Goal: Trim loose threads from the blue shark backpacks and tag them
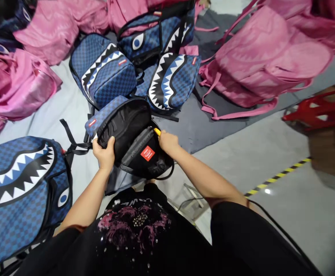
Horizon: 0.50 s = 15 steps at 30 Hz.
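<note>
A small blue checkered backpack lies unzipped in front of me, its black lining and an inner pocket with a red label showing. My left hand is closed on the left edge of its opening, thumb on the inside. In my right hand, fingers wrapped round it, is a slim yellow tool. Its tip points into the bag by the upper end of the inner pocket; the working end is too small to make out.
Just beyond lie blue shark-mouth backpacks, with another large one at left. Pink backpacks lie along the back and right. A red plastic object stands at right, near yellow-black floor tape. A dark cable runs by my right arm.
</note>
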Tool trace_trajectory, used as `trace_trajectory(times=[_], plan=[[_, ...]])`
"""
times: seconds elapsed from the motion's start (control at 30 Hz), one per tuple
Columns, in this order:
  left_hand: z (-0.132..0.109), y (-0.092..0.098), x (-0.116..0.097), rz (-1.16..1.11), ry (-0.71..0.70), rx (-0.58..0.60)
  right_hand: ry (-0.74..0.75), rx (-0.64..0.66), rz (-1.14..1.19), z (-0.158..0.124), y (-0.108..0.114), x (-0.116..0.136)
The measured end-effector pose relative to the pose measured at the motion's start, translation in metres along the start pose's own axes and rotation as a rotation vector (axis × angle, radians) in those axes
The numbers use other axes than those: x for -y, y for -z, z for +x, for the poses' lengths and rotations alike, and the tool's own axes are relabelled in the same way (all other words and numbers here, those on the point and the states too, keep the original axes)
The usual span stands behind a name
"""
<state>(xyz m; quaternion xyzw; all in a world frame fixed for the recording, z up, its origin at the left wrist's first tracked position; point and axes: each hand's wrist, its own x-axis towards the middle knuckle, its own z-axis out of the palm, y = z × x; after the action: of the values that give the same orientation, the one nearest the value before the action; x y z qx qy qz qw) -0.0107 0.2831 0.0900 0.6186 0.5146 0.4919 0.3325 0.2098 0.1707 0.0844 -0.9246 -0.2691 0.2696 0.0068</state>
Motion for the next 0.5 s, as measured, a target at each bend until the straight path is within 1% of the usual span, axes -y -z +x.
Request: trace_trajectory(times=[0.1,0.17,0.2,0.27,0.37,0.43,0.5], plan=[[0.002,-0.008,0.009,-0.015,0.014,-0.007,-0.122,0.062,0.043,-0.043,-0.006,-0.046],[0.0,-0.012,0.013,-0.027,0.019,0.006,-0.172,0.121,0.151,-0.068,-0.017,-0.061],[-0.001,-0.014,0.013,-0.04,0.017,0.018,-0.185,0.147,0.235,-0.076,-0.026,-0.062],[-0.002,-0.015,0.012,-0.07,0.0,0.056,-0.191,0.187,0.455,-0.078,-0.048,-0.051],[-0.003,-0.016,0.008,-0.092,-0.032,0.108,-0.169,0.232,0.836,-0.061,-0.082,-0.014],[0.0,-0.016,0.005,-0.085,-0.044,0.121,-0.13,0.252,1.061,-0.049,-0.102,0.008],[0.006,-0.016,0.005,-0.072,-0.065,0.111,-0.087,0.26,1.252,-0.044,-0.118,0.017]])
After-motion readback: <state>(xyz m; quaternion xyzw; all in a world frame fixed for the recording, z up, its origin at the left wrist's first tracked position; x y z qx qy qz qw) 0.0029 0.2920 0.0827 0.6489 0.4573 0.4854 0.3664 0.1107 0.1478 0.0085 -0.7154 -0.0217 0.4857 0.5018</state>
